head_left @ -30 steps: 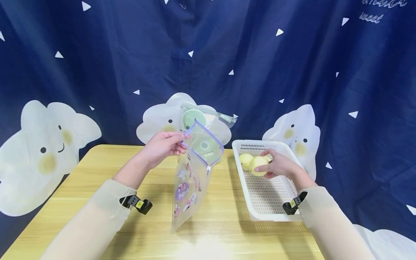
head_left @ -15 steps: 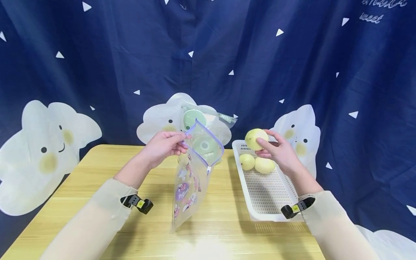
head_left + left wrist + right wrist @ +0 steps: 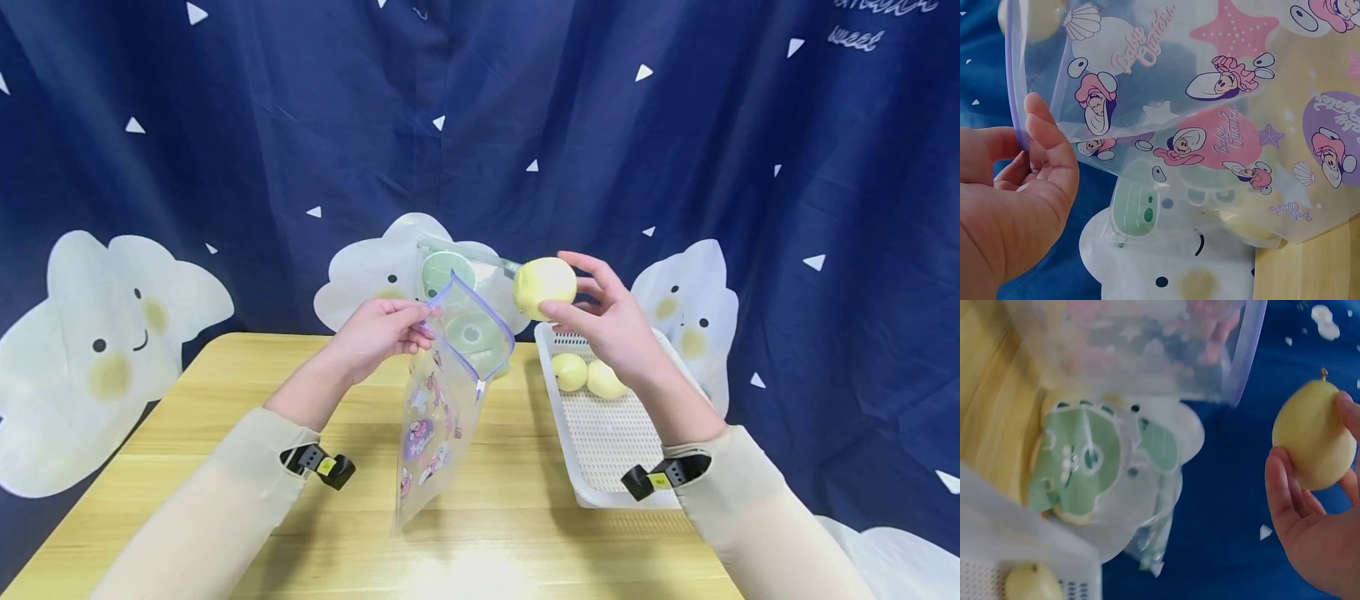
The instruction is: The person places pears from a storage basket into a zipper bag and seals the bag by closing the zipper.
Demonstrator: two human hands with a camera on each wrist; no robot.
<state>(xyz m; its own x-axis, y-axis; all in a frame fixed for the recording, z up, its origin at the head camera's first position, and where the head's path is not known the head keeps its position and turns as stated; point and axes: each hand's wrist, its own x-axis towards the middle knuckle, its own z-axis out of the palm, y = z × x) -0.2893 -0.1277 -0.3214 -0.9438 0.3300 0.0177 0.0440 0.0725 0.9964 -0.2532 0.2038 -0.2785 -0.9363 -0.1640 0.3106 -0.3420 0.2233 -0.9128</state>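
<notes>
My left hand (image 3: 384, 337) pinches the purple rim of a clear zip bag (image 3: 435, 442) printed with cartoon figures. The bag's mouth gapes toward the upper right, and its body hangs down over the table. In the left wrist view, fingers and thumb grip that rim at the left. My right hand (image 3: 618, 325) holds a yellow pear (image 3: 544, 287) in the air, just right of the bag's mouth and apart from it. The pear's stem shows in the right wrist view. Below it, two more pears (image 3: 570, 372) lie in a white plastic basket (image 3: 581, 487).
Behind the held bag stands another clear bag with a green cartoon print (image 3: 472, 337), something yellowish showing inside it in the right wrist view. A wooden table (image 3: 337, 517) lies beneath everything. A blue curtain (image 3: 300, 125) with clouds hangs at the back.
My right hand has lifted one pear out of the basket and carried it up and left toward the bag's mouth. The left hand and its bag have stayed nearly still.
</notes>
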